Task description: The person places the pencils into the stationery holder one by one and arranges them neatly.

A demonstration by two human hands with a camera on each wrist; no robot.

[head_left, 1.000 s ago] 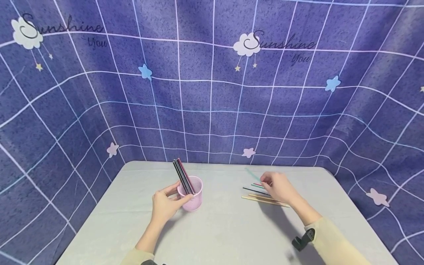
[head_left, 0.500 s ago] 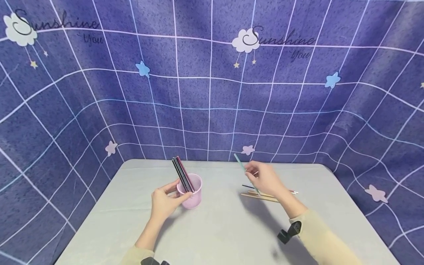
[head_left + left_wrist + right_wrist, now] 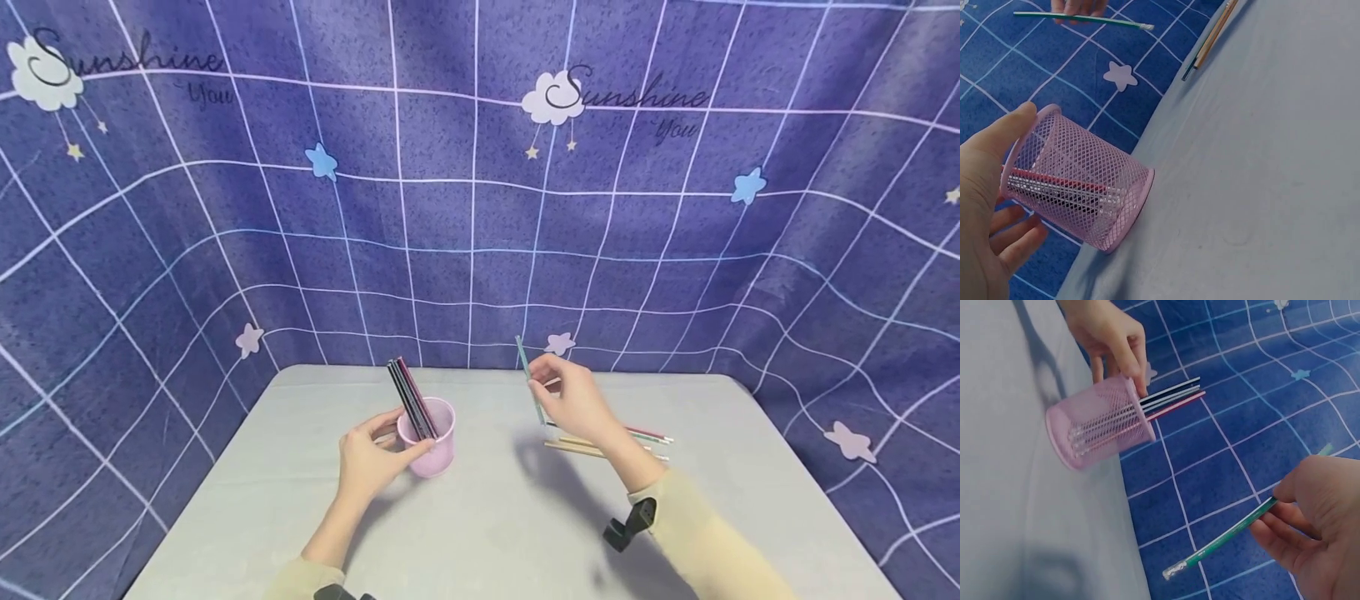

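My left hand [image 3: 367,462] holds the rim of a pink mesh pencil cup [image 3: 437,458] between thumb and fingers. Several dark pencils and a red one [image 3: 411,402] lean to the left inside it; the left wrist view shows their lower ends through the mesh [image 3: 1085,162]. To the right of the cup, my right hand [image 3: 576,402] pinches a green pencil [image 3: 522,358] in the air above the table. That pencil stands nearly upright in the head view. In the right wrist view, the green pencil [image 3: 1229,534] has its silver-and-white eraser end pointing away from the fingers.
Below the right forearm, several loose pencils [image 3: 573,447] lie on the grey-white tabletop [image 3: 480,533], some natural-coloured, others red, green or dark. A purple-blue gridded curtain [image 3: 435,217] hangs behind the table and at both sides.
My right hand has lifted the green pencil off the loose pencils and carried it left, towards the cup. The pencil has turned more upright. My left hand and the cup stay nearly still.
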